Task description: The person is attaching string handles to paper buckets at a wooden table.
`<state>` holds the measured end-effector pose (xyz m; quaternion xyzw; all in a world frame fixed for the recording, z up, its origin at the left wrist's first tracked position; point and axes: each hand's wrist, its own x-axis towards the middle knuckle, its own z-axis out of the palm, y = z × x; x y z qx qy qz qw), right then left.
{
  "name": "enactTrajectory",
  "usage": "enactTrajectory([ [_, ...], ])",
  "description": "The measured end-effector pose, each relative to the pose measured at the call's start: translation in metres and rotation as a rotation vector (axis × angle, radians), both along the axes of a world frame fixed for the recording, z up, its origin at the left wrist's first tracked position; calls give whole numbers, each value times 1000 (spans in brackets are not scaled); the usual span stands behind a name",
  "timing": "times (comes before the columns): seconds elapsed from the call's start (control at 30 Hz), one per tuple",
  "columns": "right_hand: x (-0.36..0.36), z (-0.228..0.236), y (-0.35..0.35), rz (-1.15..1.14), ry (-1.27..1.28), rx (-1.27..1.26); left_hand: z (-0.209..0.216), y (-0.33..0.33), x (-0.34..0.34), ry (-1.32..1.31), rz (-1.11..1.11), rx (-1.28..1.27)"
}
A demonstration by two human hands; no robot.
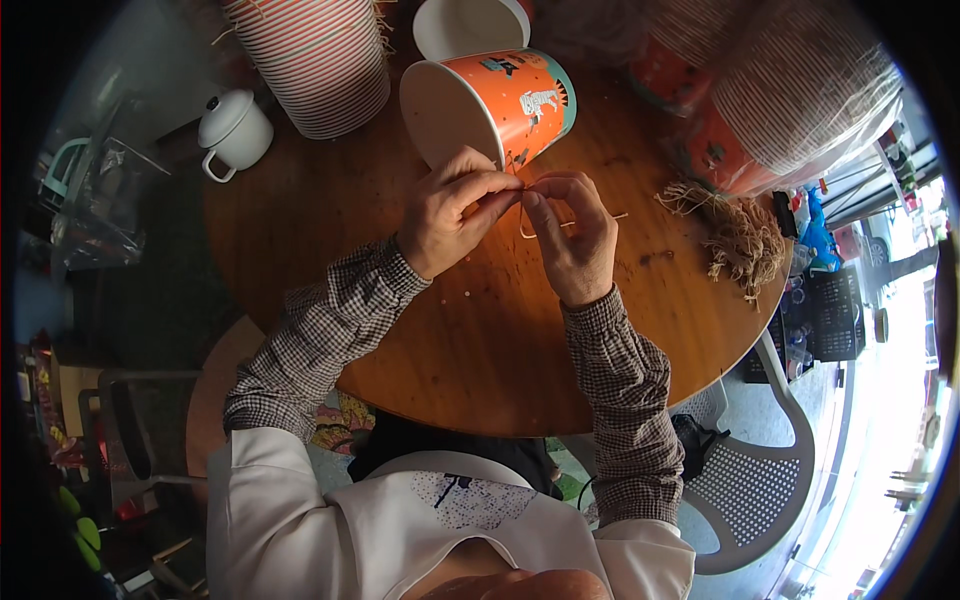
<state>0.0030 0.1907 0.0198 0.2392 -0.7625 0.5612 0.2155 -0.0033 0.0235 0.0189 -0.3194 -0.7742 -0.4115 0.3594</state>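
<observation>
An orange paper bucket with printed figures and a teal base lies on its side on the round wooden table, its white mouth turned left. Right in front of it my two hands meet. The fingers of my left hand and my right hand are pinched on a thin cord, fingertips almost touching. A loop of the cord hangs below them, and a loose end trails to the right. The exact spot between the fingertips is too small to make out.
Another white-mouthed bucket lies behind. A tall stack of nested buckets and a white lidded mug stand at left. Plastic-wrapped bucket stacks and a bundle of tan cords are at right, with a grey chair beside the table.
</observation>
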Motion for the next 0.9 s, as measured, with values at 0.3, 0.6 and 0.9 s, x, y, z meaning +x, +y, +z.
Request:
enactTrajectory([
  [0.3, -1, -2, -2, 44, 19, 30, 3, -1, 0, -55, -29, 58],
  [0.6, 1, 2, -2, -45, 79, 56, 7, -4, 1, -92, -114, 15],
  [0.9, -4, -8, -2, 5, -32, -79, -1, -4, -2, -184, -189, 68],
])
